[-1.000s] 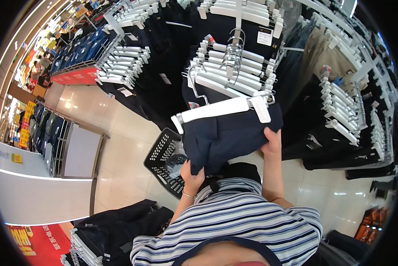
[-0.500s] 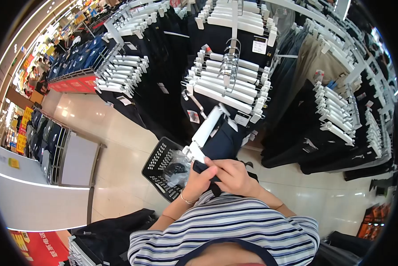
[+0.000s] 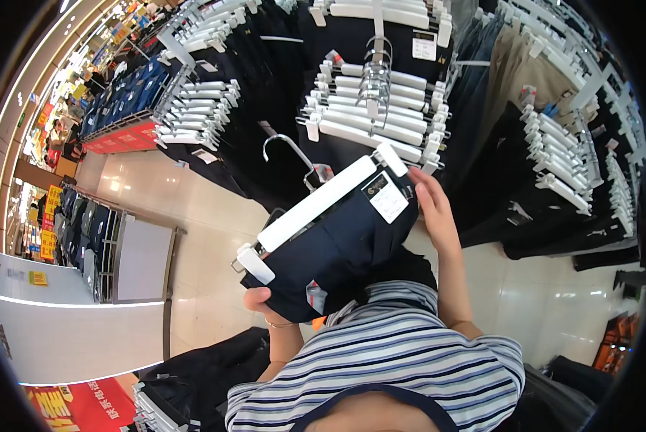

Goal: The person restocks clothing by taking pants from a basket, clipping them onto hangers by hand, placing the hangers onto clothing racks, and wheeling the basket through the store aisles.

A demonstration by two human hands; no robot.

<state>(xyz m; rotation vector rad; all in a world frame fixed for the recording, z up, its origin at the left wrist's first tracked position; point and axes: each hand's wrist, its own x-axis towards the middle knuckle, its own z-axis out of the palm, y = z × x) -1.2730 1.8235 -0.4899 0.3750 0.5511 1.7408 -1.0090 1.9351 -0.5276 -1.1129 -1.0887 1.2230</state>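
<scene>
- Left hand grips dark garment; hanger just beyond thumb.
- Right hand straight-fingered at opposite edge; grip unclear.
- Apparent step: holding garment spread; turning needs both hands.

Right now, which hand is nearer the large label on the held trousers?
The right hand, beside the label; the left hand is at the opposite end of the trousers.

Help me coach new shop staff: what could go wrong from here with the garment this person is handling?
The metal hook hangs on nothing, so it might catch on the hanging clothes beyond it. The white hanger is tilted, with the left hand at its lower end and the right hand by its upper end; if the left slips, the dark garment could swing or drop.
</scene>
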